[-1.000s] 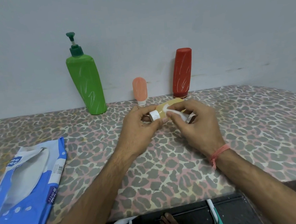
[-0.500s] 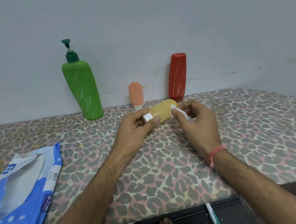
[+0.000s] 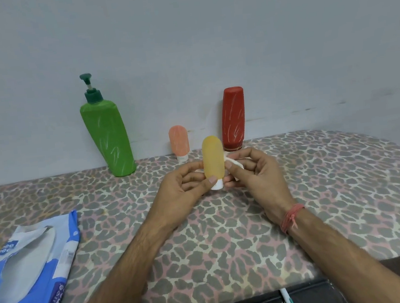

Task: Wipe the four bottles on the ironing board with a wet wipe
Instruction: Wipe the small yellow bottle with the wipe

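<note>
A: Pale grey wall [image 3: 182, 42] behind; leopard-print ironing board [image 3: 334, 199] below it. Landmark?

B: Yellow bottle [image 3: 212, 156], upright, white cap down, above the board's middle; everything placed from it.

A: Hands?

B: Left hand [image 3: 181, 195] just left of it, thumb and fingers curled round its lower part near the cap; right hand [image 3: 258, 177] just right of it, fingers pinching a folded white wet wipe [image 3: 232, 164] that touches the bottle's right side; red thread bracelet [image 3: 291, 218] on that wrist.

A: Other bottles?

B: Small peach bottle [image 3: 179, 141] behind and slightly left, standing cap-down; red bottle [image 3: 233, 118] behind and right, cap-down against the wall; green pump bottle [image 3: 108, 133] well to the left, leaning back on the wall.

A: Anything nearer?

B: Blue-and-white wipes packet [image 3: 27, 275] far left and nearer than the yellow bottle, lying flat, flap open.
</note>
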